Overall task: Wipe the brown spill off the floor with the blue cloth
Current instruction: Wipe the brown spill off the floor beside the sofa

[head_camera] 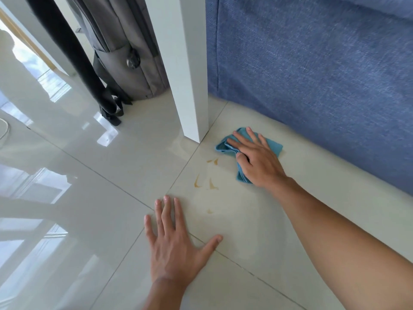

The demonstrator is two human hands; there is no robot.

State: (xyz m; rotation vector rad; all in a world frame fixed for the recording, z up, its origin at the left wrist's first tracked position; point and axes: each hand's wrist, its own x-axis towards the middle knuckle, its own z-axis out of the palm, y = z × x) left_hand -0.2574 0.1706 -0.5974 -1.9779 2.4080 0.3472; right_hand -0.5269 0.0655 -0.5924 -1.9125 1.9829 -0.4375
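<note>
Head view: a person kneels over a glossy tiled floor, both arms reaching forward.
Right hand: fingers spread, palm pressing flat on the bunched blue cloth; no pinching grip.
Left hand: spread and empty, braced flat on the tile near the camera.
Cloth position: far right, just beside the white post and near the blue sofa.
Brown spill: thin streaks and a faint film, between the two hands, left of and nearer than the cloth.
Step in hand: wiping, seemingly part done.
Doing it well: keep the palm flat, draw the cloth left across every streak, overlapping passes, turning to a clean fold.
</note>
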